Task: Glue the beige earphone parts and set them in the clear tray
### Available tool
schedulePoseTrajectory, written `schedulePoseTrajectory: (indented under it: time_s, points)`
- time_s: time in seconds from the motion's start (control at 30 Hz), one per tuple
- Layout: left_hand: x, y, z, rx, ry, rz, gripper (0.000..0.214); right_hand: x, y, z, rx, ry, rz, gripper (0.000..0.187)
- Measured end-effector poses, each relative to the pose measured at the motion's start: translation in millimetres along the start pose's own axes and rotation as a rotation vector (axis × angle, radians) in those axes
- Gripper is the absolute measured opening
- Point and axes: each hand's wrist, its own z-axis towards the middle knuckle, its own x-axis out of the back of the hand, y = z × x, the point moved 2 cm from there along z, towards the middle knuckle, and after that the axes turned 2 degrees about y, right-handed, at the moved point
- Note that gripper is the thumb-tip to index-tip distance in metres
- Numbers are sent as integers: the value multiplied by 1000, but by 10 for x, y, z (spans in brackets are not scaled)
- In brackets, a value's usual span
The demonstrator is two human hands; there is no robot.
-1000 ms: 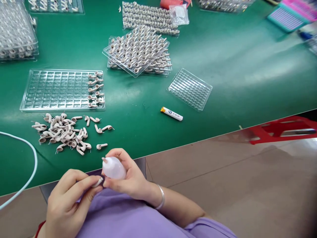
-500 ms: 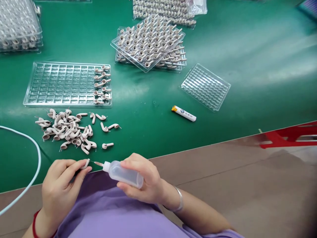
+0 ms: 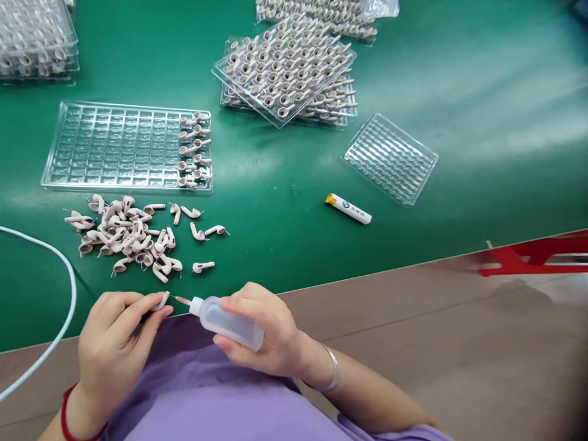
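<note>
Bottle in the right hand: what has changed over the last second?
The right hand tipped the bottle from nearly upright to lying sideways, its nozzle now aimed left at the beige shell pinched in the left hand. Both holds are unchanged; the loose pile and tray stayed put.

Two hands: the left hand [image 3: 113, 334] pinches one beige part [image 3: 160, 301], the right hand [image 3: 264, 334] grips one squeeze bottle [image 3: 227, 321]. One loose heap [image 3: 128, 236] of like parts, too many to count surely. One large clear tray [image 3: 110, 147] seating about ten parts, one small empty tray [image 3: 389, 158], two stacked filled trays [image 3: 285, 67], one white lighter [image 3: 348, 208], one white cable [image 3: 73, 288]
</note>
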Motion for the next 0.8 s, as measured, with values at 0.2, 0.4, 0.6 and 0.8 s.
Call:
schedulePoseTrajectory:
  time_s: [0.2,0.4,0.6,0.8]
  points:
    - [-3,13,12,5,1,7,28,-5,1,-14,-17,-16,-4,50]
    - [-1,14,6,19,-4,4,28,0,0,-17,-10,-15,-11,48]
    - [-13,9,2,19,3,11,27,-10,1,-22,-5,-4,-22,49]
    - [-17,3,13,14,-3,0,29,1,6,-47,-24,-2,34,51]
